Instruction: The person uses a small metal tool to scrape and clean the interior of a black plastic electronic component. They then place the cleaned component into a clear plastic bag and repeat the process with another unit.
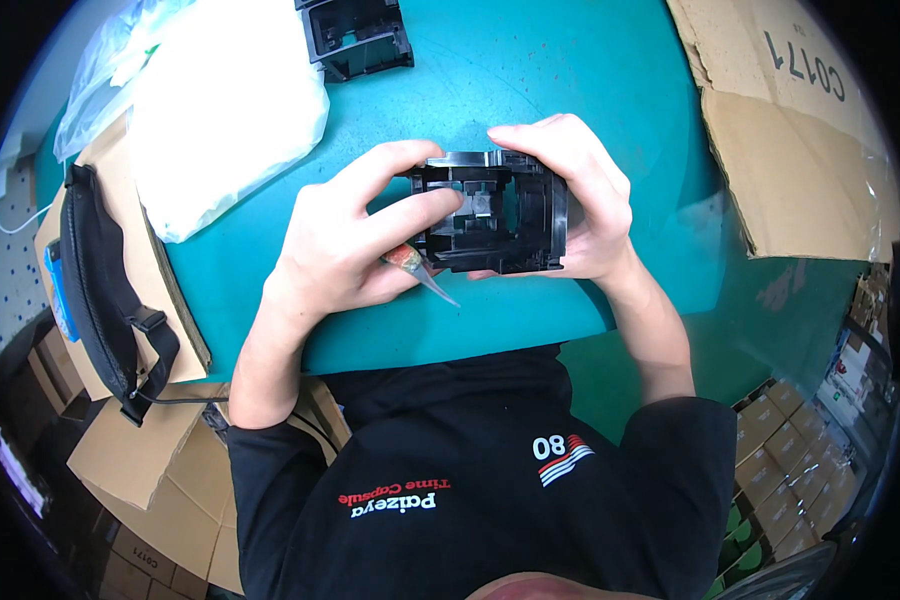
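A black plastic housing [531, 222], open-framed with ribs and slots, is held above the green table between both of my hands. My left hand [342, 232] is closed round its left side, with one finger reaching into the frame near a small grey piece [483, 205]. Under that finger, a reddish, patterned thing with a pale pointed tip [432, 279] sticks out of the same hand; its kind is unclear. Gripping the right end is my right hand [592, 190], its thumb along the far edge and its other fingers mostly hidden behind the housing.
Another black plastic housing [358, 40] lies at the table's far side. A white plastic bag [225, 120] is at the far left, beside a black strap pouch [105, 270] on cardboard. An open cardboard box [780, 150] takes up the right edge of the green table [450, 335].
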`<action>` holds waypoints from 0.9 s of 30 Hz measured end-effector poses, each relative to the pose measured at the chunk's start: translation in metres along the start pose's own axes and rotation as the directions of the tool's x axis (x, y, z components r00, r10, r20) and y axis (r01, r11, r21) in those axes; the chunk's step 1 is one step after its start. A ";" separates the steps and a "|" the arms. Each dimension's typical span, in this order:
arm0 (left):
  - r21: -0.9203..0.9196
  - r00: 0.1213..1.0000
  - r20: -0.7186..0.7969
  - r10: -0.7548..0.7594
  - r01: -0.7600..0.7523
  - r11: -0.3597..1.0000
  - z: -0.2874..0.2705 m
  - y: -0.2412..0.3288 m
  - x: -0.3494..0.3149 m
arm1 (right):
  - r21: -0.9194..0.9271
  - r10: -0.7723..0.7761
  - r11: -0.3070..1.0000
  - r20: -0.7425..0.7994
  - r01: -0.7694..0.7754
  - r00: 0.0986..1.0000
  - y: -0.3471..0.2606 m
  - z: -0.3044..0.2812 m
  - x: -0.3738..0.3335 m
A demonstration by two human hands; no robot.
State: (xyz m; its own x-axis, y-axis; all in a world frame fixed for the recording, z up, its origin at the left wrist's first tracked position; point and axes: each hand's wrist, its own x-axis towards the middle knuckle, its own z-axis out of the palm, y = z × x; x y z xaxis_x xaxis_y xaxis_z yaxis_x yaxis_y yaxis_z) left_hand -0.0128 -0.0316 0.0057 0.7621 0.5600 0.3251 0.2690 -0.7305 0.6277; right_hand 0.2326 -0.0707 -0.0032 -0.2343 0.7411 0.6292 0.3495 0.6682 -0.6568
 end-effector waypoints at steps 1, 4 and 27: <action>-0.041 1.000 -0.010 -0.004 0.003 0.999 0.001 0.000 -0.001 | -0.002 -0.006 1.000 -0.011 0.006 1.000 -0.001 -0.001 0.000; -0.110 0.991 -0.104 0.080 -0.091 0.990 0.005 -0.008 -0.002 | -0.002 -0.030 1.000 -0.039 0.030 0.999 -0.002 0.000 0.002; -0.066 0.930 0.211 -0.300 0.320 0.945 -0.018 -0.022 -0.011 | 0.385 0.441 0.839 -0.068 -0.384 0.895 0.028 0.010 -0.010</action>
State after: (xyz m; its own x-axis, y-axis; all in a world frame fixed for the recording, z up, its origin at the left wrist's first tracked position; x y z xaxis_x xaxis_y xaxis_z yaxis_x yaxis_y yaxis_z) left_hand -0.0373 -0.0142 0.0007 0.7526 0.6576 -0.0351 0.4589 -0.4854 0.7442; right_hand 0.2351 -0.0592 -0.0321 0.0057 0.9533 0.3019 0.0338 0.3016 -0.9528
